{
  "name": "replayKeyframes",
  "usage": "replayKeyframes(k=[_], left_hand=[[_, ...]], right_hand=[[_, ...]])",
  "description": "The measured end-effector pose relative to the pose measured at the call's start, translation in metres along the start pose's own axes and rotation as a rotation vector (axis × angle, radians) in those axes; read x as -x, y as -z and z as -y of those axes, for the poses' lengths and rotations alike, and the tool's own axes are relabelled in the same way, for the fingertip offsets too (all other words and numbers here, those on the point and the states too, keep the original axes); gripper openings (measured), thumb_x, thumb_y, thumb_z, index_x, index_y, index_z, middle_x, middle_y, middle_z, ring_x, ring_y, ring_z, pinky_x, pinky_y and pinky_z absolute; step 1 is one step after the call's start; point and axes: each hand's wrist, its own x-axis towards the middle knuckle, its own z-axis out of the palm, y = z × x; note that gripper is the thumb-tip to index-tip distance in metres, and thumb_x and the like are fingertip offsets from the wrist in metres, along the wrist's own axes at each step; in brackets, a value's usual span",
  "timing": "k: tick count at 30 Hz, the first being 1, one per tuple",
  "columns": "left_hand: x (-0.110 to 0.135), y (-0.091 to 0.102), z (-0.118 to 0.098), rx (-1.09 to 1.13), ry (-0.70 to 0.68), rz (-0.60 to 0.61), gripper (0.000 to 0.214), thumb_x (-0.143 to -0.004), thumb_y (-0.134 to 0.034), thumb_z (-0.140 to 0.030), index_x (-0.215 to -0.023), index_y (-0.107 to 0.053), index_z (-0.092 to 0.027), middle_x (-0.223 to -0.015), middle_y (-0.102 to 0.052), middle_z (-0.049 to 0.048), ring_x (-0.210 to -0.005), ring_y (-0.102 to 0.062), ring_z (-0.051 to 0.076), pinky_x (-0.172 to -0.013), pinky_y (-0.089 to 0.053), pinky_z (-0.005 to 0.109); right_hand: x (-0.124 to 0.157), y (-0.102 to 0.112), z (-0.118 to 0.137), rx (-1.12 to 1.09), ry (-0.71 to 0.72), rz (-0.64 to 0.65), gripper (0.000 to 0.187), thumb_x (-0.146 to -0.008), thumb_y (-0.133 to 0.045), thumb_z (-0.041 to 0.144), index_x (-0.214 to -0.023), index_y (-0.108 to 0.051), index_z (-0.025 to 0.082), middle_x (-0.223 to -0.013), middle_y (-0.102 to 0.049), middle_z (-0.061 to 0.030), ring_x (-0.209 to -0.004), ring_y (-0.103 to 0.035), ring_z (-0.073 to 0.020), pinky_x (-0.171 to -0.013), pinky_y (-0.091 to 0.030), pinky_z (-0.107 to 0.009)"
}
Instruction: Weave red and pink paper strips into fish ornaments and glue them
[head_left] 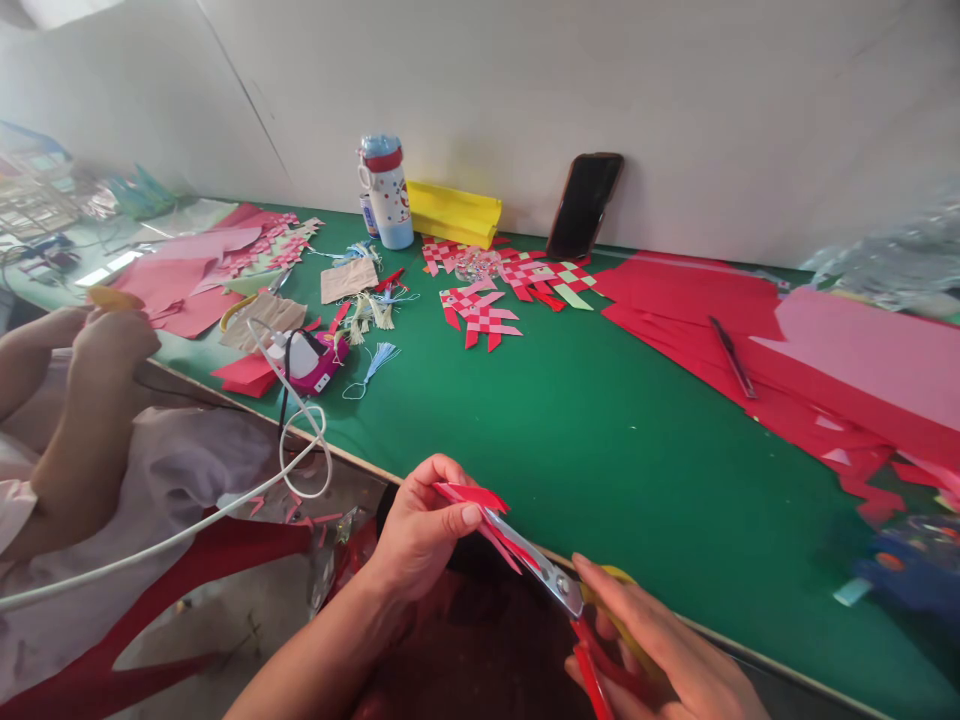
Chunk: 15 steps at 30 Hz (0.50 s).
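My left hand (427, 525) pinches a small folded piece of red and pink paper (480, 497) between thumb and fingers, just off the table's front edge. Strips of it hang down to the right. In my right hand (652, 640) is a pair of scissors (555, 578) with red and yellow handles. Their blades point up and left into the paper strips, close to my left fingertips. Part of the right-hand fingers is hidden behind the handles.
Woven paper fish (484, 312) lie on the green table (525, 400). Behind them stand a bottle (388, 195) and a phone (586, 205). Red paper sheets (690, 290) and a craft knife (733, 357) lie right. Left are tassels (375, 365), a power strip (319, 365), a white cable (187, 535) and a co-worker's hands (120, 325).
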Motion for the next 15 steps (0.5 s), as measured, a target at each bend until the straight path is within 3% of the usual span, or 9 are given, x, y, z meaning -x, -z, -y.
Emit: replayKeyframes(k=[15], left_hand=[[0.0003,-0.0001,-0.0004,0.025,0.017,0.0,0.038,-0.063,-0.088,-0.02,-0.078,-0.054,-0.018,-0.068,-0.069,-0.0032,-0.064,-0.065,0.013,-0.07,-0.049,0.028]], right_hand=[[-0.0011,-0.0039,0.004,-0.002,-0.021,0.004,0.06,-0.087,-0.064,0.03,-0.143,-0.045,0.026,-0.106,-0.075,-0.0037,-0.08,-0.075,-0.0164,-0.07,-0.06,-0.018]])
